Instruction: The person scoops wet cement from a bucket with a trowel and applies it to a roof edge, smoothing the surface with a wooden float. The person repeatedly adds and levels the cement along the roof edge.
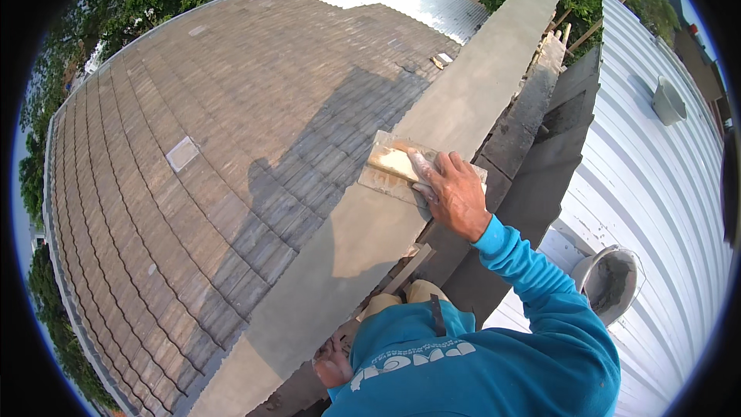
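Observation:
My right hand (457, 189) is closed on a plastering float (386, 161) with a pale, worn handle and a flat, mortar-smeared plate. The plate lies against the smooth grey plastered top of a long, narrow wall (455, 100), crossing its width. Pale mortar coats some of my fingers. Low in the view, my left hand (333, 363) is at the right-hand edge of the wall, close to my body. Its fingers are too indistinct to show whether they grip the edge.
Brown roof tiles (154, 208) spread out left of the wall, with my shadow across them. A grey bucket (610, 282) holding mortar stands on the white corrugated metal roof (641, 216) at right. Farther up sits another bucket (668, 100). A dark gap and weathered boards (513, 127) run alongside the wall.

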A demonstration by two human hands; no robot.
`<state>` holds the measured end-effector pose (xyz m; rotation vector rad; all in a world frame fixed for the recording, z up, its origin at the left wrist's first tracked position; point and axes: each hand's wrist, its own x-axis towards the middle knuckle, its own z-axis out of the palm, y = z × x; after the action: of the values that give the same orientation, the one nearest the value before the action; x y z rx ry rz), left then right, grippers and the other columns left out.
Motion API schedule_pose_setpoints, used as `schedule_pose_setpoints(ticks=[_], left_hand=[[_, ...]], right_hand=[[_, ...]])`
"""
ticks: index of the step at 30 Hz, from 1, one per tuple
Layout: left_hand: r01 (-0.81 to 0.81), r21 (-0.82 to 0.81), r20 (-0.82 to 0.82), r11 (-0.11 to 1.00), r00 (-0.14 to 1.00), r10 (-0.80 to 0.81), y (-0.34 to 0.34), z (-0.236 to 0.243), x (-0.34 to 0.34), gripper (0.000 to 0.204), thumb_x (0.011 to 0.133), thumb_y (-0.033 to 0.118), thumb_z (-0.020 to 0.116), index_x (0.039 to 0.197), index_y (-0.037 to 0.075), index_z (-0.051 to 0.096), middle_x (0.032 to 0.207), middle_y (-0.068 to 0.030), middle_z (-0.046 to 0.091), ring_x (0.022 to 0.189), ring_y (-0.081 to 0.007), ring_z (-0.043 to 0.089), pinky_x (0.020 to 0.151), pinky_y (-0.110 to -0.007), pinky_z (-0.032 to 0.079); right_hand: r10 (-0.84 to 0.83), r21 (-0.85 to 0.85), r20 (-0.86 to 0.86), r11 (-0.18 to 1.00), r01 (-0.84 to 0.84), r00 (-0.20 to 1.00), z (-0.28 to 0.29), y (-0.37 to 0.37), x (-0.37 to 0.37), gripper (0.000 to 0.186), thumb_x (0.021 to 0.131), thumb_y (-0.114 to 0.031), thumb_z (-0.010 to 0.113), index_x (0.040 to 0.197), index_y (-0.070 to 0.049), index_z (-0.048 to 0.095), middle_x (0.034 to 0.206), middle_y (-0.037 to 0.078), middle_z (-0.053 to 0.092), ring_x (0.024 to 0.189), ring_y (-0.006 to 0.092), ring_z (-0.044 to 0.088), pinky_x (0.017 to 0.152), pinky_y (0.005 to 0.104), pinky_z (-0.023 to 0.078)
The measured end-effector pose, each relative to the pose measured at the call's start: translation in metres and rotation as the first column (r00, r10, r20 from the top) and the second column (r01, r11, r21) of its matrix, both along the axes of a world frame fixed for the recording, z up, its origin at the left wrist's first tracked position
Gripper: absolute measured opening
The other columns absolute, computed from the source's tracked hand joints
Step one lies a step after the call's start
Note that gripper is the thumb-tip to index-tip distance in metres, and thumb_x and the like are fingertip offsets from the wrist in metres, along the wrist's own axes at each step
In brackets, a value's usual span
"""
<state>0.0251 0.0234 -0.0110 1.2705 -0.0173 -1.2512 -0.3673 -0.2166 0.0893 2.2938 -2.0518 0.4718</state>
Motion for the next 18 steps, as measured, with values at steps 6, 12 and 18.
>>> schedule_pose_setpoints(ticks=[6,12,18], left_hand=[[0.027,-0.011,-0.044,1.000,0.999,-0.027,-0.013,0.027,-0.009,0.046,0.084,-0.005,0.054,0.128,-0.009,0.047,0.133,-0.0215,0.051,0.130,-0.0371,0.047,0.118,-0.055,0.032],[0.129,-0.118,-0.057,0.985,0.989,-0.136,-0.009,0.019,0.001,0.048,0.082,-0.009,0.051,0.129,-0.009,0.047,0.134,-0.0210,0.050,0.130,-0.0371,0.046,0.119,-0.057,0.030],[0.051,-0.131,-0.096,0.990,0.993,-0.064,-0.005,0.026,-0.005,0.038,0.081,-0.010,0.053,0.119,-0.007,0.054,0.122,-0.0172,0.058,0.119,-0.0332,0.053,0.117,-0.061,0.031]], right_hand=[[-0.252,-0.135,-0.007,0.959,0.249,0.968,0.005,-0.041,-0.091,0.055,0.086,-0.019,0.071,0.138,-0.014,0.055,0.096,0.012,0.054,0.090,0.0304,0.055,0.077,0.0422,0.048],[-0.394,-0.186,-0.034,0.906,0.381,0.919,-0.012,-0.086,-0.113,0.052,0.088,-0.025,0.067,0.137,-0.012,0.056,0.098,0.014,0.057,0.095,0.0325,0.058,0.079,0.0440,0.051],[0.178,0.075,0.065,0.980,-0.183,0.982,0.015,0.047,0.068,0.068,0.082,-0.019,0.074,0.145,-0.016,0.048,0.101,0.012,0.052,0.094,0.0289,0.053,0.081,0.0417,0.048]])
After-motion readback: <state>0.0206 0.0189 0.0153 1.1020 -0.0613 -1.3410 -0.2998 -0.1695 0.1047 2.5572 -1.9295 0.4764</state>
